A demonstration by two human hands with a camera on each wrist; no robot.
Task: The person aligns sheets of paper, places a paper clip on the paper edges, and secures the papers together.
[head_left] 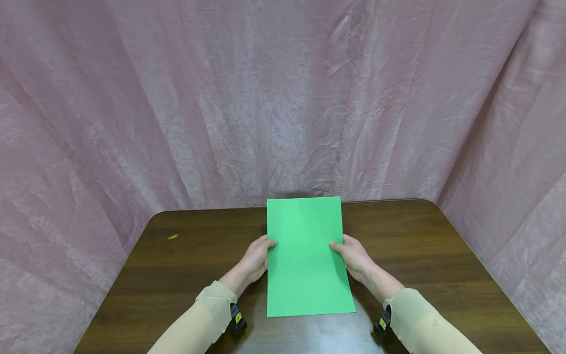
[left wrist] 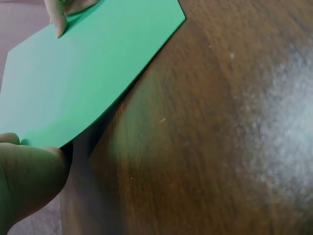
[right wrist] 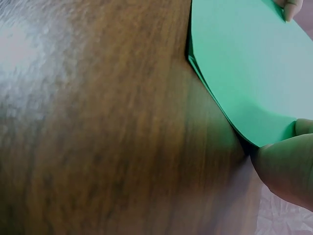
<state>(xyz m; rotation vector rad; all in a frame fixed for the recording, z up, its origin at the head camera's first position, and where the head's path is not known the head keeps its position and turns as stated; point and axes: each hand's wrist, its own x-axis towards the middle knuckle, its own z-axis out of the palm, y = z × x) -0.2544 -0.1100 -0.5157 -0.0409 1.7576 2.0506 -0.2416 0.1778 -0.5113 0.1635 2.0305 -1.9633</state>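
1. The green paper (head_left: 307,275) sits over the counter's (head_left: 420,246) middle; its near right corner seems layered.
2. The left hand (head_left: 256,255) and right hand (head_left: 355,255) pinch opposite long edges, thumbs on top — uneven pulling could skew the layers, hard squeezing crease them.
3. Far left, well apart, lies a yellow paper clip (head_left: 173,237) — a sweeping sleeve might knock it off.

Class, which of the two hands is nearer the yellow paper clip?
The left hand, holding the green paper by the side facing the paper clip; the right hand holds the opposite side.
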